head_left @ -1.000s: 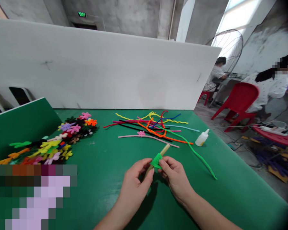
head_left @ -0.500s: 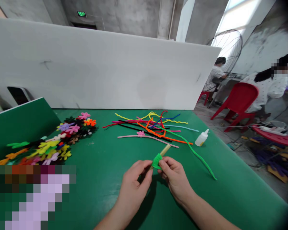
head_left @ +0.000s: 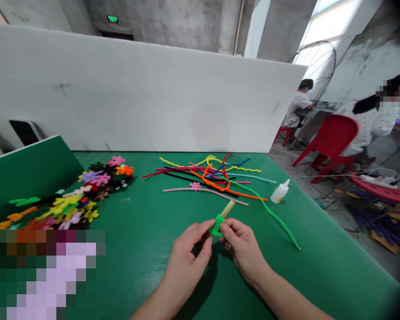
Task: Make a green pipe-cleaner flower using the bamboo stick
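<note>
A pale, thin stick (head_left: 227, 209) tilts up and to the right between my hands, with a bright green pipe cleaner (head_left: 217, 226) coiled around it. My left hand (head_left: 191, 249) is closed, thumb and fingers pinching at the coil's left side, where the stick's lower end is mostly hidden. From the right, my right hand (head_left: 242, 244) pinches the green pipe cleaner between thumb and forefinger. Beyond my hands lie loose pipe cleaners in several colours, among them a long green one (head_left: 280, 222) and a light pink one (head_left: 203, 191).
A white squeeze bottle (head_left: 280, 192) stands at the right of the green table (head_left: 136, 266). Fuzzy flower shapes (head_left: 66, 204) are heaped at the left by a green panel (head_left: 30, 164). A white board (head_left: 136, 98) rises behind. Two people sit at the far right near a red chair (head_left: 333, 138).
The stick has tilted slightly and its upper end has shifted a little left. The green coil looks turned and narrower at its top. Both hands keep their grip.
</note>
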Available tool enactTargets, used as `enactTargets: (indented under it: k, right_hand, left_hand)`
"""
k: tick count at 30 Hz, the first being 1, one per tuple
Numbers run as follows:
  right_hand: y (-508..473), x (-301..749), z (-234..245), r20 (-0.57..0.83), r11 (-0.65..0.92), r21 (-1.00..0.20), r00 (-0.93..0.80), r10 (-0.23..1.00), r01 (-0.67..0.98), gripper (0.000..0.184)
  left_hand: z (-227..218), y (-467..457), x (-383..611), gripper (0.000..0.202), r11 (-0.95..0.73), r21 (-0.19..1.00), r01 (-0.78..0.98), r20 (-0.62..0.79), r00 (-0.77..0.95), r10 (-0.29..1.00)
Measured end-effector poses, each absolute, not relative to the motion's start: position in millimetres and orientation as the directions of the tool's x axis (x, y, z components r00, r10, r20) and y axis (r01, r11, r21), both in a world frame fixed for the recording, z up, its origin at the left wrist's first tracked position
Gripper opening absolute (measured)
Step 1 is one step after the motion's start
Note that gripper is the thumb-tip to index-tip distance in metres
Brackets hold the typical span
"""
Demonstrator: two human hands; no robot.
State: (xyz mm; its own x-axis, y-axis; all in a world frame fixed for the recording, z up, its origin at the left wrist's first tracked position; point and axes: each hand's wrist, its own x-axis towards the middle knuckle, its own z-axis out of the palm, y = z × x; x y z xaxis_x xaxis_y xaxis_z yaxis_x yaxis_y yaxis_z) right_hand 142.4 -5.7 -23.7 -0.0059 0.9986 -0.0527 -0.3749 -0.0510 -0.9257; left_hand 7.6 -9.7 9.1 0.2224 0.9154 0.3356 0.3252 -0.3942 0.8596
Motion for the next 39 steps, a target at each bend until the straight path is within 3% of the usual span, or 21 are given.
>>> enactTargets:
  k: [18,25,29,34,39]
  right_hand:
    - [-9,140,-17,-0.05,-0.055,-0.959,-0.025,0.998,-0.279,0.026]
    - [-10,139,-13,-0.008,-0.011,-0.983,-0.021,1.0,-0.185,0.026]
    - [-12,138,-11,0.068,0.057,-0.986,-0.073,0.995,-0.154,0.024]
    - [-10,142,-12,0.077,0.073,-0.996,-0.115,0.99,-0.04,0.028]
    - [-8,146,-15,0.009,0.005,-1.0,-0.155,0.988,-0.021,0.028]
  left_hand:
    - [5,-11,8,0.034,-0.305,0.924,0.228,0.253,0.23,0.94]
    - [14,-8,7,0.039,0.064,0.997,0.043,-0.073,0.265,0.962]
    - [9,-5,6,0.039,0.165,0.986,-0.023,-0.151,0.304,0.941]
    - [4,-3,6,0.035,0.126,0.992,-0.003,-0.123,0.206,0.971]
    - [8,-3,4,0.028,-0.033,0.986,0.161,0.004,0.175,0.985]
